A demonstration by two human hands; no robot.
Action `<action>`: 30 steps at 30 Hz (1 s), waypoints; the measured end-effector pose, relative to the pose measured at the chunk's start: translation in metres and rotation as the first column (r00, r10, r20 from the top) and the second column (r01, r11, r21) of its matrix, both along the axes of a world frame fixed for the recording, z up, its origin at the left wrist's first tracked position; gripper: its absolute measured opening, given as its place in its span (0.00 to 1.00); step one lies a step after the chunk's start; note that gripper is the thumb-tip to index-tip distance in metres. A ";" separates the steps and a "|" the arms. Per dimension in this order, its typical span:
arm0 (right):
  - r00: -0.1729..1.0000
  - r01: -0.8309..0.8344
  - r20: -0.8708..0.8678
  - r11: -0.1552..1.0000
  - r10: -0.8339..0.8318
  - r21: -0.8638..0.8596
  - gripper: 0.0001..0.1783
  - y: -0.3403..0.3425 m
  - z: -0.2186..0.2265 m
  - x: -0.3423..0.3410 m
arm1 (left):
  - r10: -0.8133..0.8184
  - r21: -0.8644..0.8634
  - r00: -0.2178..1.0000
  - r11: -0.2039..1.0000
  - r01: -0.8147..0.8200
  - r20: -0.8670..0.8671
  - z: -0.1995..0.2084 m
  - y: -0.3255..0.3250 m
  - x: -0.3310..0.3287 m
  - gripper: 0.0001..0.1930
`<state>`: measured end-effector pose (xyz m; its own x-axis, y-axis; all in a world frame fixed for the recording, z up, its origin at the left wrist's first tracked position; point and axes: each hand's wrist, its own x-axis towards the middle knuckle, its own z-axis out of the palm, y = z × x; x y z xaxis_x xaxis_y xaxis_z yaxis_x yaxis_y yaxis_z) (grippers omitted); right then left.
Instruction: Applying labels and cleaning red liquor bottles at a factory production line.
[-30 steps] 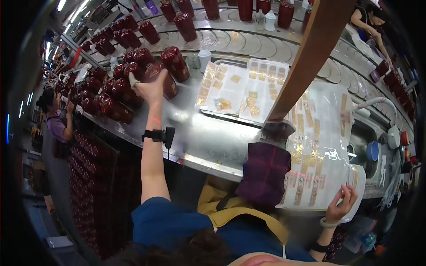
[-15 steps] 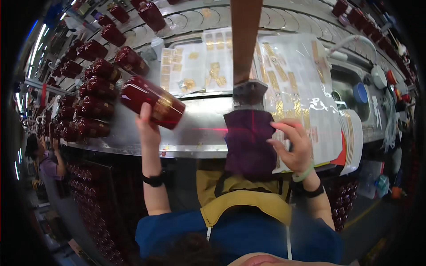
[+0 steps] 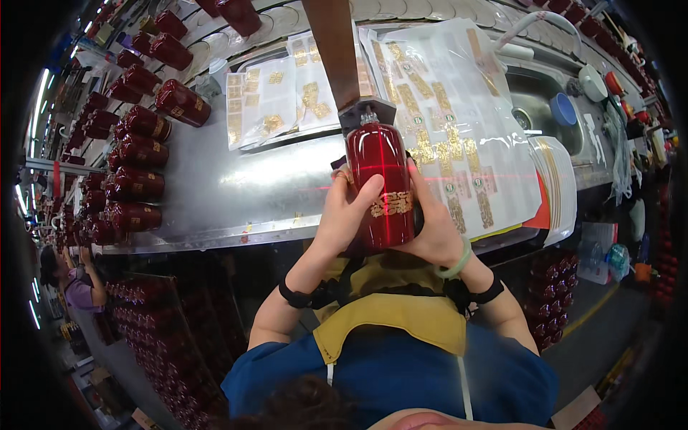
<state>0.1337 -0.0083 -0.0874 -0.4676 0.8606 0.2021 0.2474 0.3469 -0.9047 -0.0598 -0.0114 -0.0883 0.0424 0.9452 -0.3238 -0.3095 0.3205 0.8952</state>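
The left hand [image 3: 347,211] and right hand [image 3: 438,233] are gripping a red bottle [image 3: 390,161] from both sides. Gold-patterned sheets [image 3: 502,161] are lying to the bottle's right, a sink [image 3: 536,86] is sitting farther right, and other bottles [image 3: 141,152] are clustering left.

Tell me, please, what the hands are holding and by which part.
A dark red bottle, held by its sides between the left hand and the right hand.

Passable steel counter [image 3: 283,183], between clustered bottles [image 3: 142,152] and held bottle [image 3: 374,154], 1 brown post [image 3: 333,50] (just beyond) blocking.
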 end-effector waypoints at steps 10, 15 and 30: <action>0.953 0.146 0.274 0.989 -0.132 -0.031 0.51 0.027 0.003 0.050 | 0.224 0.397 0.707 0.914 0.087 -0.671 -0.006 -0.008 -0.007 0.45; 0.620 0.696 0.509 0.718 -0.597 -0.005 0.19 0.101 -0.020 0.227 | 0.064 0.279 0.857 0.956 0.095 -0.512 0.001 -0.025 0.011 0.50; 0.118 0.823 0.926 0.557 -0.358 0.111 0.30 0.169 -0.054 0.386 | 0.095 0.313 0.830 0.945 0.099 -0.549 -0.007 -0.022 0.011 0.53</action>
